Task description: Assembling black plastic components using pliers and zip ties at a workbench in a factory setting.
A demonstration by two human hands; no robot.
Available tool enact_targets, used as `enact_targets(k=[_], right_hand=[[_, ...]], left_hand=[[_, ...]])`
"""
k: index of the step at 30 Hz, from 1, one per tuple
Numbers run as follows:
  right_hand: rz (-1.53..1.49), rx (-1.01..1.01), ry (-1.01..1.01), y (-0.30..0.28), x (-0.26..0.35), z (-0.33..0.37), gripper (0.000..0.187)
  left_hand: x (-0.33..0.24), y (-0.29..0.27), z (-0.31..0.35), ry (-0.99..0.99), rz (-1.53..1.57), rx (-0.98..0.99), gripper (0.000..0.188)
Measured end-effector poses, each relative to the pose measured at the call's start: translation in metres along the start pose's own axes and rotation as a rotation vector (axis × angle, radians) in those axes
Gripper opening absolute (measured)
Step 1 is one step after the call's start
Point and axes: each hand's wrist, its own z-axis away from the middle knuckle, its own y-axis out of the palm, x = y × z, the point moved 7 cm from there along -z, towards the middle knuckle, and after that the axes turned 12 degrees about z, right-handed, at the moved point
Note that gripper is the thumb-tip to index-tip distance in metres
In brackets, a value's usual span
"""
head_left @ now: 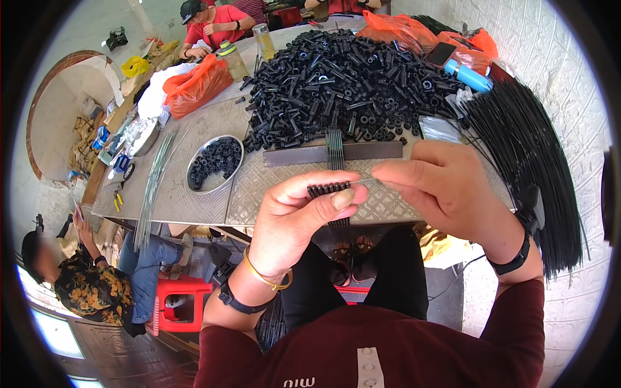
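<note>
Between the thumb and fingers of my left hand (291, 210) is a row of small black tube-like pieces (328, 189), lined up side by side. Just to the right, my right hand (440, 187) pinches a thin wire (366, 180) that reaches across to the left fingertips. Whether the wire passes through the pieces is hidden. Behind the hands, a band of thin parallel wires (334, 147) crosses a dark metal bar (291, 157) and runs down past my left fingers. Beyond the bar rises a big heap of black bolt-like parts and rings (323, 84).
A round metal dish (235, 169) of small black rings stands left, beside loose silvery wires (155, 181). Long black wires (537, 161) fan along the right edge. Orange bags (197, 87), a blue bottle (469, 76) and a phone (440, 54) surround the heap. Other people sit at left and far side.
</note>
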Motion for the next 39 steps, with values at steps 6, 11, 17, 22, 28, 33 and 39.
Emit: enact_targets(k=[6, 11, 17, 22, 28, 33, 39], right_hand=[[0.275, 0.044, -0.168, -0.003, 0.015, 0.002, 0.02], [0.011, -0.116, -0.144, -0.004, 0.017, -0.005, 0.019], [-0.615, 0.112, 0.277, 0.009, -0.006, -0.002, 0.031], [-0.129, -0.197, -0.218, -0.009, 0.035, -0.005, 0.042], [-0.34, -0.054, -0.036, 0.009, 0.021, -0.011, 0.054], [-0.336, -0.146, -0.096, 0.012, 0.013, -0.005, 0.058], [-0.422, 0.279, 0.129, 0.08, -0.005, 0.014, 0.063]], left_hand=[[0.001, 0.002, 0.001, -0.013, -0.002, 0.029, 0.024], [0.001, 0.008, 0.002, -0.018, 0.035, 0.059, 0.025], [0.003, 0.011, 0.003, -0.049, 0.01, 0.09, 0.028], [0.003, 0.015, 0.002, -0.015, -0.07, 0.204, 0.027], [0.009, 0.014, 0.0, -0.033, 0.021, 0.221, 0.03], [0.007, 0.009, 0.001, 0.052, 0.203, 0.21, 0.039], [0.006, -0.007, -0.002, 0.121, 0.238, 0.184, 0.044]])
